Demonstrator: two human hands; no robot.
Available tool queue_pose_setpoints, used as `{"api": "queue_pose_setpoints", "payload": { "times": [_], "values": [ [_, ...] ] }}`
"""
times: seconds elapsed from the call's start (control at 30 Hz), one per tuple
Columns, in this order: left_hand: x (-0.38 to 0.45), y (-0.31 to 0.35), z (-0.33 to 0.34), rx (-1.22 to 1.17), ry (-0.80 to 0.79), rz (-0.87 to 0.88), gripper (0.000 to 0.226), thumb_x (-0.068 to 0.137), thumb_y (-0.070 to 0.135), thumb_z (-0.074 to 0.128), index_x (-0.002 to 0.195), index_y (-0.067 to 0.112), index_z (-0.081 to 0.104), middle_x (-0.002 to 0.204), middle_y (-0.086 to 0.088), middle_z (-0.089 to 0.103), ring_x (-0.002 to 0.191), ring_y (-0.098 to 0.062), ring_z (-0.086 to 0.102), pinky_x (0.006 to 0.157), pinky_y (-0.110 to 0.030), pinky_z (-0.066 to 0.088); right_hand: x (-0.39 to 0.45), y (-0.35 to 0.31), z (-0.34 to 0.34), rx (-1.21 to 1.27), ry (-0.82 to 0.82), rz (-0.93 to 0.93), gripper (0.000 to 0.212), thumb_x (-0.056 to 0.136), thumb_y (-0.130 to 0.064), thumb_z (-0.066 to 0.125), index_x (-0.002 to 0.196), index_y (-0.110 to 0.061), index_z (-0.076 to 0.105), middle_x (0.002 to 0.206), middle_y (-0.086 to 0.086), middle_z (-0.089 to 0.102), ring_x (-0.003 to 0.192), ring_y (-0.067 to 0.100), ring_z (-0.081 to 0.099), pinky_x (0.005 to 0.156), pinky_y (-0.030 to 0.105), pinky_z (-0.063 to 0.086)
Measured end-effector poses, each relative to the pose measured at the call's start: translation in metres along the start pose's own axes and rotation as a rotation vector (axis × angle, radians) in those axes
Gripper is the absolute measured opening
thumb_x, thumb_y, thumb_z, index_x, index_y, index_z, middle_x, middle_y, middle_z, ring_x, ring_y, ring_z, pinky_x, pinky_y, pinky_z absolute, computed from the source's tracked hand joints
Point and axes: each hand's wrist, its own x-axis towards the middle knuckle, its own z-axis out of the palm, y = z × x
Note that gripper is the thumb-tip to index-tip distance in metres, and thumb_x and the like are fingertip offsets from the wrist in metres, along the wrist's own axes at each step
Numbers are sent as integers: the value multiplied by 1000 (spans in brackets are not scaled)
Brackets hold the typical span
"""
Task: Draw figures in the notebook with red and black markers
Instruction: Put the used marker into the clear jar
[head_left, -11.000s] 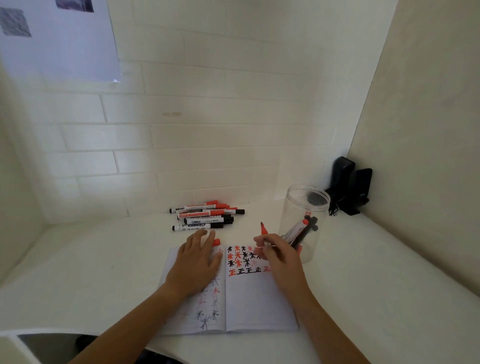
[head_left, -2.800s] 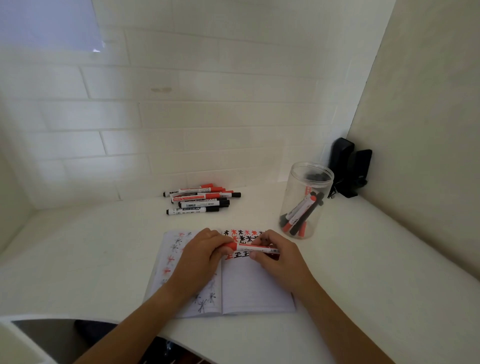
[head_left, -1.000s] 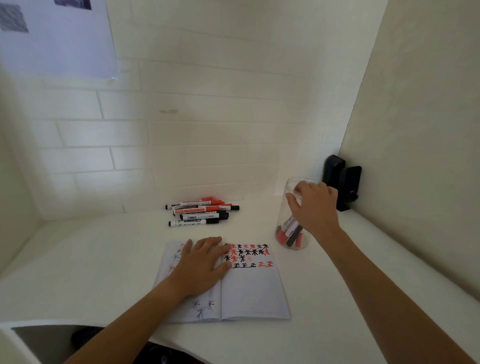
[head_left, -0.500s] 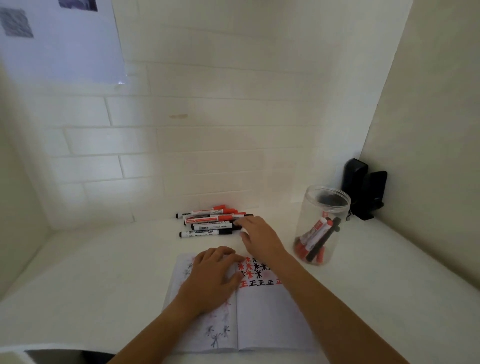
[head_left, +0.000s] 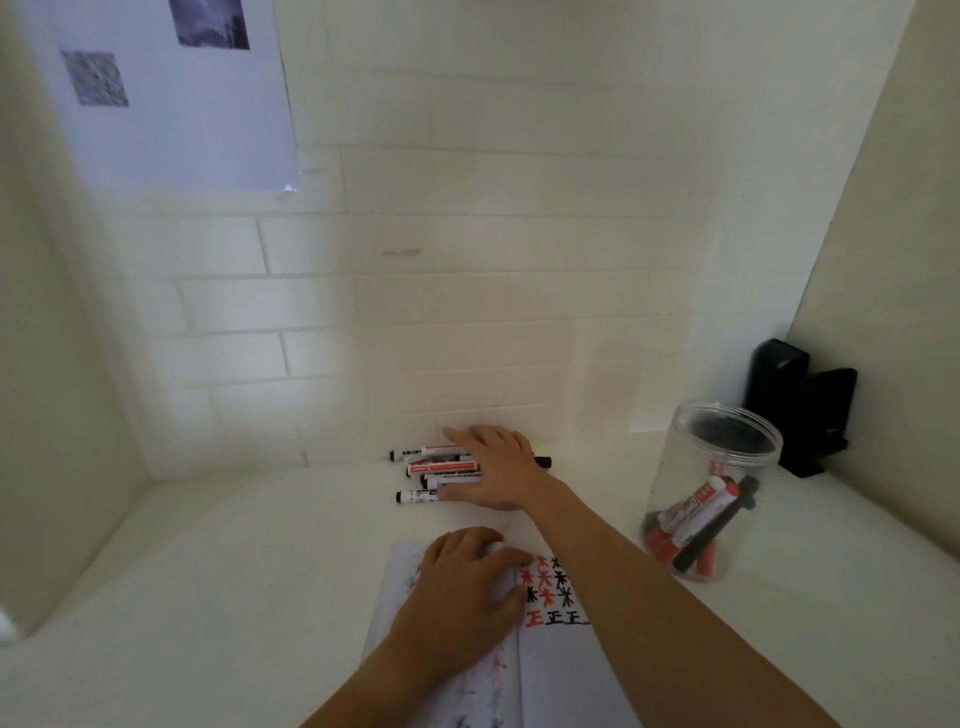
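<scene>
**Inspector:** State the position of the left hand (head_left: 462, 597).

**Assessor:** It lies flat, fingers spread and relaxed, on the left page of the open notebook (head_left: 558, 670), beside the spine. It grips nothing. The likely reason is to pin the pages open and stop the book sliding on the white table (head_left: 234, 597).

**Inspector:** And the right hand (head_left: 493, 475)?

**Assessor:** Extended across the notebook to the loose markers (head_left: 441, 470) lying side by side near the tiled wall (head_left: 467, 338). The fingers are laid out nearly straight over the barrels, the thumb by the nearest black-capped one. No marker is enclosed; the hand is unclenched, touching rather than holding.

**Inspector:** Purpose of that reach?

**Assessor:** Judged as selection of the next marker. Red and black figures alternate at the top of the right page, so a colour change would fit.

**Inspector:** Other stock?

**Assessor:** A clear jar (head_left: 711, 493), well to the right of the notebook, holds several capped markers leaning against its wall, red and black. It probably serves as the bin for used ones, apart from the unused row.

**Inspector:** Risk?

**Assessor:** The barrels are round and lie touching; lifting one may roll its neighbours.
</scene>
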Motion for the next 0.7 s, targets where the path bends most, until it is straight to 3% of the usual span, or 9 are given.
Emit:
{"api": "queue_pose_setpoints", "payload": {
  "times": [0.13,0.3,0.7],
  "values": [
    [-1,1,0,-2,5,-2,47,92,63,35,135,48,48,136,20,44,132,-3,32,117,-32,21,7,-6,12,-57,-39,4,96,79,-88,51,159,-48,16,164,1,25,151,30,18,123,56,7],
    [-1,1,-1,-28,8,-6,47,93,63,37,136,50,48,137,20,44,131,-3,33,117,-29,22,-5,2,10,-43,-1,-6,89,83,-84,53,156,-41,27,151,3,39,136,31,35,113,51,32],
    [-3,2,-2,-64,20,15,45,93,58,45,135,45,56,144,12,48,135,-10,39,117,-40,30,-81,39,5,-93,84,52,81,84,-87,37,150,-41,33,136,-2,51,120,22,45,102,43,42]
  ]
}}
